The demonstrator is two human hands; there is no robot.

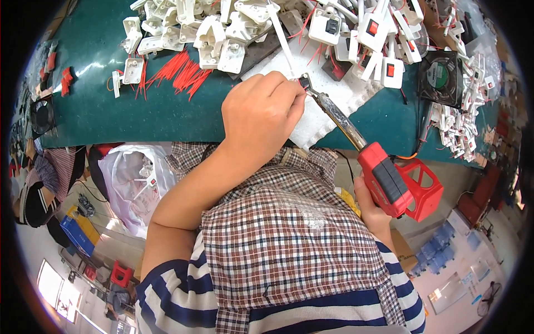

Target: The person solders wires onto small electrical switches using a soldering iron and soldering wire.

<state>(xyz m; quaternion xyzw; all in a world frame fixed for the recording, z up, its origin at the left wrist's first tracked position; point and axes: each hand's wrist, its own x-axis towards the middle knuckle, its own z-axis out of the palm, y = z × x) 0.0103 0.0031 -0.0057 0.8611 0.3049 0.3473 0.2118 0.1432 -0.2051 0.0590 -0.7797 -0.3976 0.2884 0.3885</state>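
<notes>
My left hand [261,108] is closed in a pinch over the bench, above a white cloth [356,92]. At its fingertips is a small black part [304,82], mostly covered by the fingers. A slim white plastic strip [282,42] runs from beside the knuckles toward the far pile. My right hand [374,209] is wrapped round a red and black soldering gun [384,172], below the bench edge. The gun's long metal barrel [339,118] slants up to the left, and its tip is at the black part; whether they touch is unclear.
White plastic housings [222,39] and pieces with red rocker switches [372,28] are heaped at the back. Cut red wires [178,72] lie left on the green bench [183,119]. A black fan [440,79] stands right. Below left hangs a white plastic bag [130,183].
</notes>
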